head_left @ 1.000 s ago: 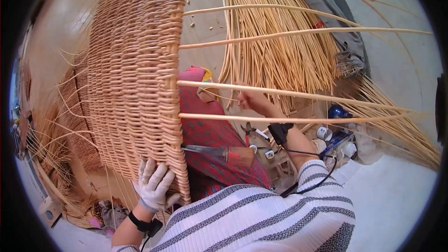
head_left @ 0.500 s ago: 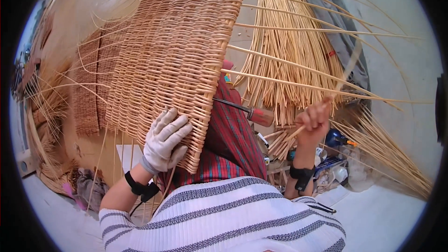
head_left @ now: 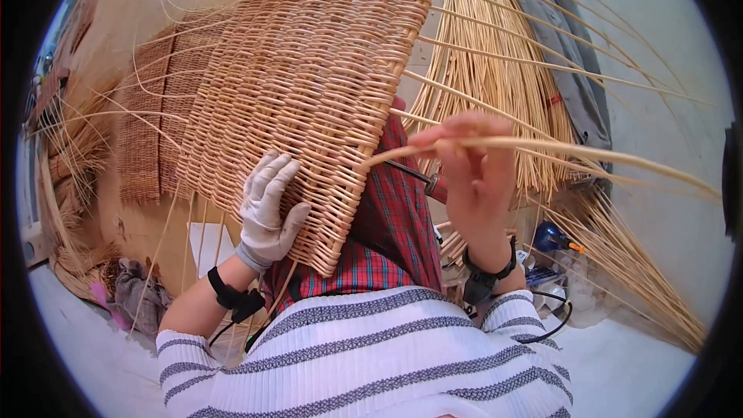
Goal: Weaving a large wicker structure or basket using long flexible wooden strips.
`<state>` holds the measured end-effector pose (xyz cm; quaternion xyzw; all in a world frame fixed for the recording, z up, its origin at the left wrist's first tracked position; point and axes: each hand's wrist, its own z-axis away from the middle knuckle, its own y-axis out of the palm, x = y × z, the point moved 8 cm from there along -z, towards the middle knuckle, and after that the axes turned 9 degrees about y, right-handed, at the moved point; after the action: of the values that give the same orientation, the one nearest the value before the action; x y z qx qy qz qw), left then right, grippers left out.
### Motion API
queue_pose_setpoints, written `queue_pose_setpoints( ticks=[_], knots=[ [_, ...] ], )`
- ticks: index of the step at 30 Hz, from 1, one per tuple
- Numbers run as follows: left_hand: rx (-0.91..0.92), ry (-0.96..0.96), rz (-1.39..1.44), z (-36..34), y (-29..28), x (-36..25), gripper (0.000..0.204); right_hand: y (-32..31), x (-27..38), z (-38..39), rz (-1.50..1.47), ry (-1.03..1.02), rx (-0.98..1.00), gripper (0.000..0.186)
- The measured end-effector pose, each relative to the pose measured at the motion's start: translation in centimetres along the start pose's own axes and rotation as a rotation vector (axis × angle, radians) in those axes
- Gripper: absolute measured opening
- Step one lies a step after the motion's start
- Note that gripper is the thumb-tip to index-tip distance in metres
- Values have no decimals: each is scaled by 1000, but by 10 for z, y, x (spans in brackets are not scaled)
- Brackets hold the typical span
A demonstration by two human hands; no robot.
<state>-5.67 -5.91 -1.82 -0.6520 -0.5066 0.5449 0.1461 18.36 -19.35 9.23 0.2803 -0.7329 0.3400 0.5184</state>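
Note:
A woven wicker panel (head_left: pixel 309 85) slopes across my lap, with long rods standing out from its right edge. My left hand (head_left: pixel 269 205), in a white glove, lies on the panel near its lower corner, fingers stretched out. Bare, my right hand (head_left: pixel 476 174) pinches a pale wicker rod (head_left: pixel 596 153). The rod's near end meets the panel's right edge, and its other end sweeps off to the right. Just below it, a tool with a metal shaft (head_left: pixel 409 173) and a reddish handle sticks out from that edge, partly hidden by my right hand.
Behind my right hand lies a big bundle of pale rods (head_left: pixel 495 70), beside grey cloth (head_left: pixel 565 54). More rods (head_left: pixel 642 263) fan out at the right, near a dark blue round object (head_left: pixel 548 236). Further woven panels (head_left: pixel 143 124) lie to the left, near a grey cloth heap (head_left: pixel 138 294).
My right hand has moved left toward the panel, bringing the rod's end to its edge. The panel has shifted slightly; my left hand stays on it.

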Motion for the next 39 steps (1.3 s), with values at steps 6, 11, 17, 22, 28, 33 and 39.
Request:
queue_pose_setpoints(
  ticks=[6,11,17,22,28,33,39],
  knots=[
    [8,28,-2,-1,1,3,67,6,-48,-14,-119,143,99,18],
    [45,-64,66,-2,5,17,94,-41,-71,29,-22,392,186,7],
    [293,112,-122,-18,11,14,97,-94,-76,67,-76,440,-49,15],
    [269,292,-85,-37,11,15,95,-96,-61,71,4,343,-63,17],
    [170,385,-8,-38,3,7,85,-79,-58,57,-18,301,0,18],
    [429,392,36,-54,23,8,98,-29,-92,54,-232,617,46,14],
    [483,440,169,-71,29,11,110,-10,-96,44,203,651,522,48]
  ],
)
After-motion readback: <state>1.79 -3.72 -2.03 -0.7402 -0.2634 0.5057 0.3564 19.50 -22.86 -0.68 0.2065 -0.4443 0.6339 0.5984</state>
